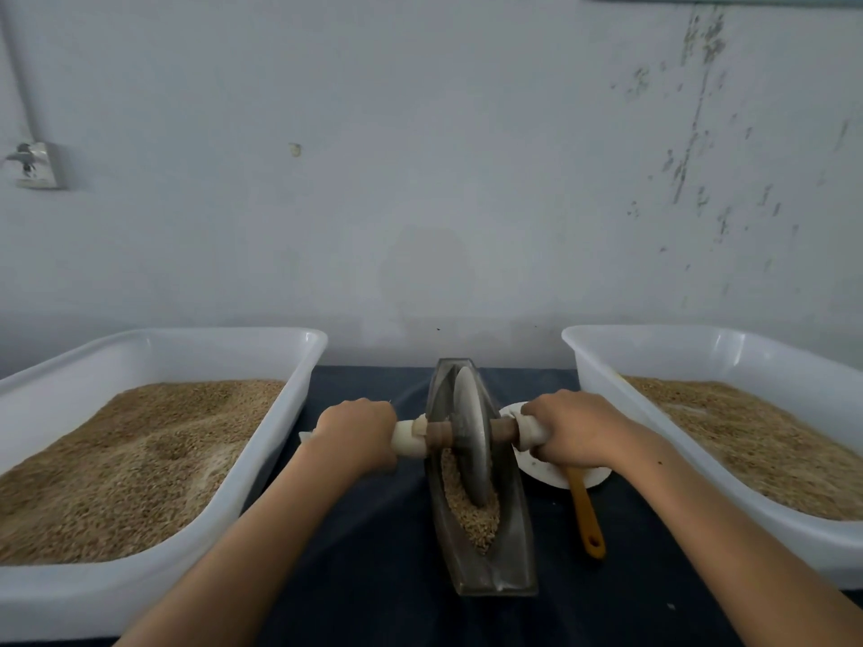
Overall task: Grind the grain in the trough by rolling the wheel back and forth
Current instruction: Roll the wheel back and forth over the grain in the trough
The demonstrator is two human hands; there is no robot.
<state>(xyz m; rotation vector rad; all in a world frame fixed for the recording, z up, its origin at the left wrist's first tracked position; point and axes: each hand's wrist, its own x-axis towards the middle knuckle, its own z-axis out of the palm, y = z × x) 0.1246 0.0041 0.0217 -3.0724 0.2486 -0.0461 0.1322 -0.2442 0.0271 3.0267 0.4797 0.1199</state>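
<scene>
2 hands on the axle: left hand and right hand each curl fingers round a white-wrapped handle end. Grey metal disc wheel stands upright in the narrow boat-shaped trough, on tan granular grain. White plastic tubs of grain flank it.

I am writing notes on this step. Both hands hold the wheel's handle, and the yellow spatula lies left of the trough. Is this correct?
Not quite. The head view shows the yellow spatula lying right of the trough. Both the left hand and right hand do hold the wheel's handle.
</scene>
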